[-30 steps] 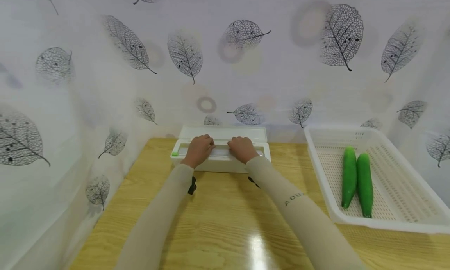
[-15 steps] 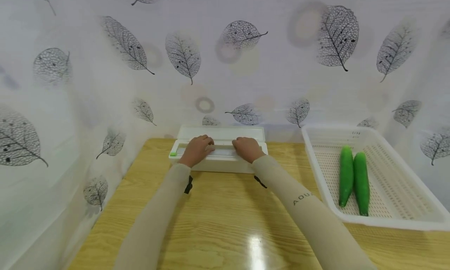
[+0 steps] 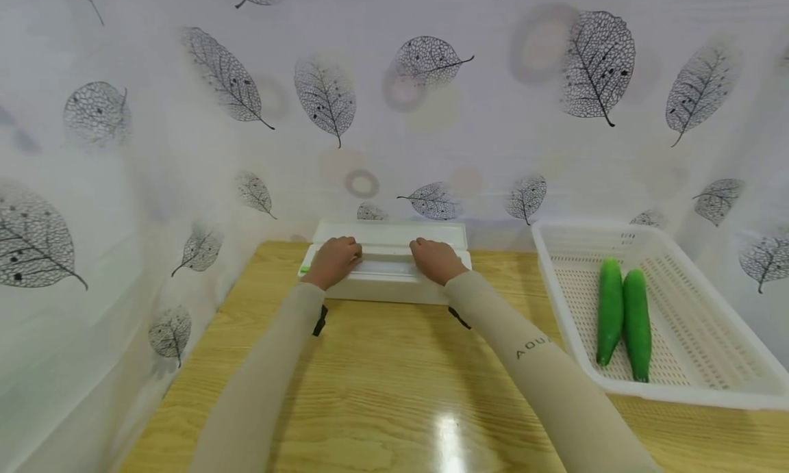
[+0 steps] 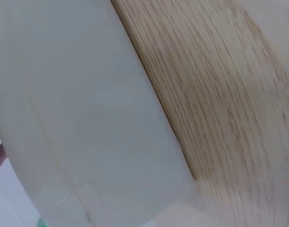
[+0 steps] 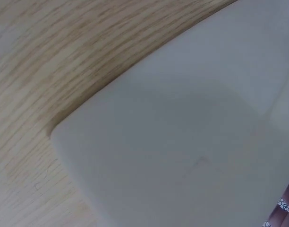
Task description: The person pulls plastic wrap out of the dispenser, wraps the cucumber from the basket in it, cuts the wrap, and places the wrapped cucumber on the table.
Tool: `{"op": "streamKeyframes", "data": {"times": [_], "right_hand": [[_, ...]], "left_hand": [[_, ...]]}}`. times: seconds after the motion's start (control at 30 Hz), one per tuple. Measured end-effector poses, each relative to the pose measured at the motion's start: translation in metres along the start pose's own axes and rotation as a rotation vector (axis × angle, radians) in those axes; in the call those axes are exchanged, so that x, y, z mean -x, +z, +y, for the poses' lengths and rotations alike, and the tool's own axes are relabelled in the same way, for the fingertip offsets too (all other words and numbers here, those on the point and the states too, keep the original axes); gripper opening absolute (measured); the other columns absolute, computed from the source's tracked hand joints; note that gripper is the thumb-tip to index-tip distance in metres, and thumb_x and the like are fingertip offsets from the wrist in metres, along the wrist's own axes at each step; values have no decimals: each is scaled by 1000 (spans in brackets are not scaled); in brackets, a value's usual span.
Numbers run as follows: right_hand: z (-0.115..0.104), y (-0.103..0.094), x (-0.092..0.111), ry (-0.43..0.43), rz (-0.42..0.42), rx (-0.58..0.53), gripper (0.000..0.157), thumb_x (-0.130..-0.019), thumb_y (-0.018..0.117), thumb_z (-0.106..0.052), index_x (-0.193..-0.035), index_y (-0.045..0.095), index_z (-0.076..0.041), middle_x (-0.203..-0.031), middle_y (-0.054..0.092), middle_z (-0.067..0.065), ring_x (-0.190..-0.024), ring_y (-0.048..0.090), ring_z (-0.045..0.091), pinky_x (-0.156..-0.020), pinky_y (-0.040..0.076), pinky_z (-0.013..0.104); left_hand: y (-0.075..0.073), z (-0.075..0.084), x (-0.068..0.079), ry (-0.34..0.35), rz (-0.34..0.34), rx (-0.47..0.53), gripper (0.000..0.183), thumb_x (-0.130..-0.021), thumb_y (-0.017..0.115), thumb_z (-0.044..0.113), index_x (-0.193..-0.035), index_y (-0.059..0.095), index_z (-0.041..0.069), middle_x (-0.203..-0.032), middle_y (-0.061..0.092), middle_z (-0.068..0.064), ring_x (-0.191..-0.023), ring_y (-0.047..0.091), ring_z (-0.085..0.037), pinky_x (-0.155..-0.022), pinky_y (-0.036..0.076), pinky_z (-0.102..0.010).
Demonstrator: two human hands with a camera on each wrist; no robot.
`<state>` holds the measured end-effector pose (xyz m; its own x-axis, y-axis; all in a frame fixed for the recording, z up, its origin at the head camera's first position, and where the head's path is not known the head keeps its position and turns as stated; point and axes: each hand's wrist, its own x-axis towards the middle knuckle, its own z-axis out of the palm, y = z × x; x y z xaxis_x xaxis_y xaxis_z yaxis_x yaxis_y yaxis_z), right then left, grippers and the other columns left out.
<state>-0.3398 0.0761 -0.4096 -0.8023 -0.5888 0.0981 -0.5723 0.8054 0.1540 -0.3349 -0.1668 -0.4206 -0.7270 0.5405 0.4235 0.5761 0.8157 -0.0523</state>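
White oblong plastic box point(image 3: 385, 292), mid-frame | judged light, stiff; best held at ends | whether fingers point(image 3: 351, 246) are clamped cannot be told

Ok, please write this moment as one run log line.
left hand: at white box, left side; right hand: at box, right side; lid: open; green vegetables: in basket

The left hand point(image 3: 335, 261) is palm down with bent fingers. The right hand point(image 3: 436, 259) is beside it, a bit apart, palm down too, its fingers curled under. Behind each hand is a long arm in a light sleeve: the left arm point(image 3: 253, 377) and the right arm point(image 3: 524, 353), both reaching far forward. The fingertips are hard to see.
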Motion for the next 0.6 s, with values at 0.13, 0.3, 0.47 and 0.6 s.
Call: {"op": "streamKeyframes", "data": {"times": [0.13,0.3,0.47,0.6], "right_hand": [[1,0,0,-3,-10,-4,22,-101,37,-7,-112,53,2,-100,62,14,-84,64,23,-67,57,32],[2,-5,1,-14,0,-19,19,-101,36,-5,-108,52,2,-95,63,14,-80,64,23,-66,56,32],[4,-11,3,-30,15,-15,17,-100,37,-4,-105,52,3,-92,62,14,-75,62,22,-62,55,31],[5,-14,4,-43,29,-10,16,-100,38,-4,-102,52,2,-89,61,13,-71,60,20,-58,54,29]], "left_hand": [[3,-5,2,-23,-13,14,9,-85,69,16,-85,65,8,-82,67,-5,-75,63,-18,-75,54,-36],[2,-8,2,-48,18,45,12,-84,69,20,-84,67,8,-79,67,-4,-72,63,-18,-74,53,-37],[-4,-8,2,-59,23,73,12,-82,71,21,-82,69,9,-79,69,-4,-73,63,-19,-81,53,-38],[-9,-7,2,-64,8,80,12,-83,70,22,-82,69,10,-80,70,-4,-75,64,-19,-84,52,-38]]}}
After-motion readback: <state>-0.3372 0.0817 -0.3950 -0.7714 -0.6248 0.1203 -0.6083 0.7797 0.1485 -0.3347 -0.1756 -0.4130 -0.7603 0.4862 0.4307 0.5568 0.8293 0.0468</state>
